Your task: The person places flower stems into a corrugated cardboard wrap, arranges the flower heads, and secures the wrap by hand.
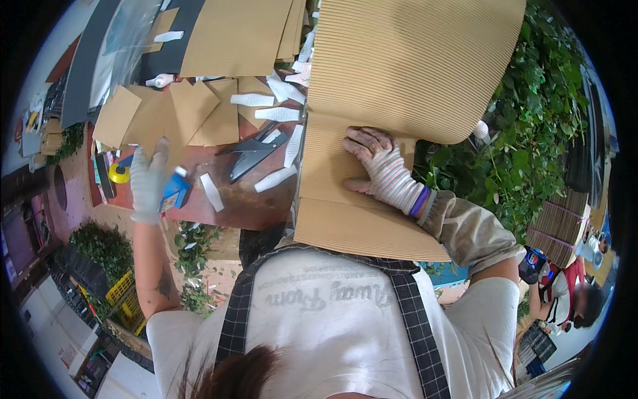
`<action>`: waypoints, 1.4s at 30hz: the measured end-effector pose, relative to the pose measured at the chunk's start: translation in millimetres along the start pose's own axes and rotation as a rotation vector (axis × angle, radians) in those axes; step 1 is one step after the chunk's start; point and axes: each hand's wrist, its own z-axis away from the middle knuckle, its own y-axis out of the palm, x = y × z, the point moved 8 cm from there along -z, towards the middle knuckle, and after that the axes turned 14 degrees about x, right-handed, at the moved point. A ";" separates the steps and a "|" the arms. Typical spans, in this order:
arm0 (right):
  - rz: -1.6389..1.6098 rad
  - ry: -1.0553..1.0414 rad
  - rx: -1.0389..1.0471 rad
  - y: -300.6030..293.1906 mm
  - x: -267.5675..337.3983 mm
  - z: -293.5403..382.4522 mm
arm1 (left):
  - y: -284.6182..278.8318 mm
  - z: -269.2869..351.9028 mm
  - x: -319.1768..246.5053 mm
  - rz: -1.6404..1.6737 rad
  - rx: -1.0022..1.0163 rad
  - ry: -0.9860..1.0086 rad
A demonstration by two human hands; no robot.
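My right hand (381, 169), in a striped glove with bare fingertips, lies spread on a large corrugated cardboard sheet (398, 55). The sheet is creased and its far part rises in a curve. To the left, my gloved left hand (149, 184) is blurred. Its fingers are on a small brown cardboard piece (162, 119), which is blurred too and appears held. Other flat cardboard pieces (219, 109) lie fanned out beside it. Between my hands, a black stapler-like tool (256, 152) and several white foam mesh sleeves (276, 114) rest on the reddish tabletop (239, 199).
A blue box (174, 192) and a yellow tape roll (118, 173) sit by my left hand. Larger cardboard sheets (234, 35) lie at the back. Leafy green stems (513, 134) fill the right side. Another person (568, 299) is at the far right, near bundled cardboard (558, 224).
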 end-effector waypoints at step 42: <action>0.050 -0.041 0.193 -10.9 25.8 -11.3 | 234.1 9.8 -102.0 0.256 0.506 -0.095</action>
